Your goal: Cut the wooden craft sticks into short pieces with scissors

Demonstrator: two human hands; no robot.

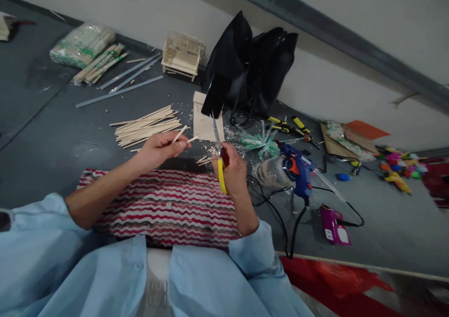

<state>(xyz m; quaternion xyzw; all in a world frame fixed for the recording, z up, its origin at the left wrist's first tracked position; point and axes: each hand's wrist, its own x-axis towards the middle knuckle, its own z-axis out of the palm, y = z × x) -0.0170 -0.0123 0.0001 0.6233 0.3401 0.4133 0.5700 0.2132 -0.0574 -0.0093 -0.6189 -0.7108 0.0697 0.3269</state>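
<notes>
Between the thumb and fingers of my left hand (163, 148) are pale wooden sticks (180, 133), one pointing up and a shorter one toward the right. My right hand (232, 167) is closed on yellow-handled scissors (221, 174), whose blades point up and away from me. Short cut stick pieces (205, 159) lie on the table between the hands. Behind my left hand spreads a loose pile of long wooden sticks (147, 125). A cream paper sheet (205, 125) lies beyond the scissors, a black phone (215, 96) leaning at its far end.
A striped cloth (168, 209) covers the near table edge. On the right are a blue glue gun (298, 167) on a plastic jar, its cable and a purple box (335, 226). Behind stand a black bag (228, 50) and a small stick-built model (181, 55). Bundled sticks (101, 64) lie far left.
</notes>
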